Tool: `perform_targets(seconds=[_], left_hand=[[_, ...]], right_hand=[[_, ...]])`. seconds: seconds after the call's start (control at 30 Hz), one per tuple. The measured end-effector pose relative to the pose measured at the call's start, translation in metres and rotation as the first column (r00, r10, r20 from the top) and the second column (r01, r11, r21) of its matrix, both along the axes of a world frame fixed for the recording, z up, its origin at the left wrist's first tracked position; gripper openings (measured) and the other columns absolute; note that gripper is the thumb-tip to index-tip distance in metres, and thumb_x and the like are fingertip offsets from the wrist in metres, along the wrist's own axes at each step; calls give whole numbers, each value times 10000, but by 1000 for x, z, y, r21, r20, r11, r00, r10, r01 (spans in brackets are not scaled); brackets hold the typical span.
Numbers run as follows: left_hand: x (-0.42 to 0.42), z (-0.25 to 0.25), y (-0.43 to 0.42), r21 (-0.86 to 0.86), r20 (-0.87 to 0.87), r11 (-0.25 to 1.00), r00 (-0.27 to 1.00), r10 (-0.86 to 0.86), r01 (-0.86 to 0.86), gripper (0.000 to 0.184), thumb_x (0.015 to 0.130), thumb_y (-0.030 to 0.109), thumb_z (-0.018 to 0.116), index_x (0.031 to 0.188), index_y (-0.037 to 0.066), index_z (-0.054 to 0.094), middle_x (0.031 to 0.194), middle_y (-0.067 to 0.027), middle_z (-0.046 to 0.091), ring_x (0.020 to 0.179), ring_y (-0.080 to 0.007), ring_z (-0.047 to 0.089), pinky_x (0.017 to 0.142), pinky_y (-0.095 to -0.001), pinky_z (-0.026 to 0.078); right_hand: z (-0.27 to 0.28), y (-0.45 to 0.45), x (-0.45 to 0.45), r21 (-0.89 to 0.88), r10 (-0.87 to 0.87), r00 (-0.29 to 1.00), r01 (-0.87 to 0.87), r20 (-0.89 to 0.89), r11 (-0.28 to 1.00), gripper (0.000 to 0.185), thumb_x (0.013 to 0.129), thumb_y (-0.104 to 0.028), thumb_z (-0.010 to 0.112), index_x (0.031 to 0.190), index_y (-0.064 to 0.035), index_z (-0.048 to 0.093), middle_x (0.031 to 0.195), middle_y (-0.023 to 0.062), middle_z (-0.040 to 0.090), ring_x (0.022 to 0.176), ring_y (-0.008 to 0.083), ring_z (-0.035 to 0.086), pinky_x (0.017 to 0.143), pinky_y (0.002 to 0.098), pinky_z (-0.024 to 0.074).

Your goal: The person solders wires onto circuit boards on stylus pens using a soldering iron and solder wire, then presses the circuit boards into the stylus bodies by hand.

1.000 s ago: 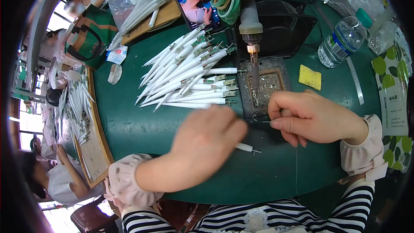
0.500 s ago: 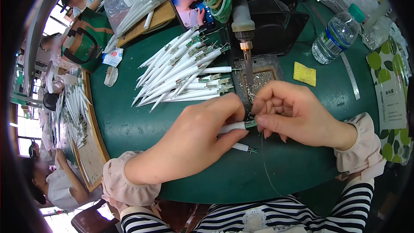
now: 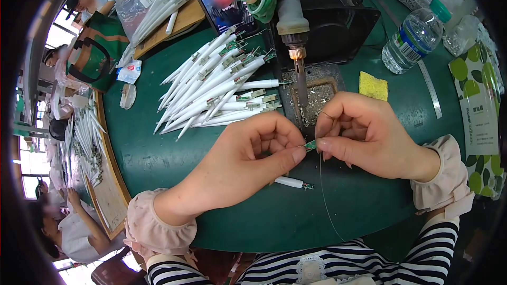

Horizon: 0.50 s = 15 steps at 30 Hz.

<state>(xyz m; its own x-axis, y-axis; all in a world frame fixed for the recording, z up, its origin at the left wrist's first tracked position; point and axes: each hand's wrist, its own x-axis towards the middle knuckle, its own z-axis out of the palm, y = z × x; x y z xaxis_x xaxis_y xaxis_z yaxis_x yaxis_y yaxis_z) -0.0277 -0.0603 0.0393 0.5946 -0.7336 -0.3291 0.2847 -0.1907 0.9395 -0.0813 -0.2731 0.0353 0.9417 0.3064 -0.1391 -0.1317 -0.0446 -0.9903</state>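
Note:
Between my two hands is a small green circuit board (image 3: 310, 146), just below the soldering iron tip. My left hand (image 3: 259, 150) pinches its left end between thumb and forefinger. At the board's right end, my right hand (image 3: 359, 137) is closed on a thin wire (image 3: 326, 200) that hangs down toward the table's front edge. Under my left hand lies a white pen-shaped piece (image 3: 289, 182) with a green tip. A pile of similar white pieces (image 3: 211, 84) with exposed boards lies beyond my left hand. The soldering iron (image 3: 299, 74) points down over a debris-covered tray (image 3: 338, 80).
A yellow sponge (image 3: 373, 86), a water bottle (image 3: 412, 39) and a metal ruler (image 3: 430, 89) are at the right. A lit phone (image 3: 222, 0) leans at the back. A wooden tray (image 3: 113, 166) is at the left, near a seated person (image 3: 79, 232).
My left hand has come beside my right hand and turned, its fingers now pinching the green board. The white body seen in it earlier is hidden. The view has shifted slightly.

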Motion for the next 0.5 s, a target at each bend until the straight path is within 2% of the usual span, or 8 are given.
perform_targets(seconds=[0.13, 0.33, 0.5], left_hand=[[0, 4, -1, 30, -20, 1000, 1000, 10, -10, 122, 856, 41, 626, 944, -3, 554, 802, -29, 590, 639, -47, 534, 521, -172, 414], [-2, 3, 0, 26, 47, 999, 999, 27, -29, 111, 843, 21, 630, 924, 6, 556, 785, -24, 579, 631, -47, 524, 519, -177, 406], [1, 1, 0, -36, -60, 999, 998, 34, -36, 118, 831, 29, 647, 908, 16, 558, 811, -33, 595, 636, -55, 520, 531, -187, 400]], right_hand=[[-2, 0, 0, -3, -7, 999, 7, 34, 1000, 149, 821, -2, 629, 940, -15, 540, 844, -5, 550, 723, 36, 509, 583, 179, 444], [-3, 1, -1, -10, -10, 997, 11, 77, 1000, 168, 812, 3, 636, 950, -14, 541, 856, -1, 551, 743, 44, 514, 594, 184, 453], [-2, 2, -1, -49, -9, 993, 14, 116, 999, 164, 817, -7, 636, 948, -14, 537, 848, 8, 560, 744, 49, 521, 594, 187, 456]])
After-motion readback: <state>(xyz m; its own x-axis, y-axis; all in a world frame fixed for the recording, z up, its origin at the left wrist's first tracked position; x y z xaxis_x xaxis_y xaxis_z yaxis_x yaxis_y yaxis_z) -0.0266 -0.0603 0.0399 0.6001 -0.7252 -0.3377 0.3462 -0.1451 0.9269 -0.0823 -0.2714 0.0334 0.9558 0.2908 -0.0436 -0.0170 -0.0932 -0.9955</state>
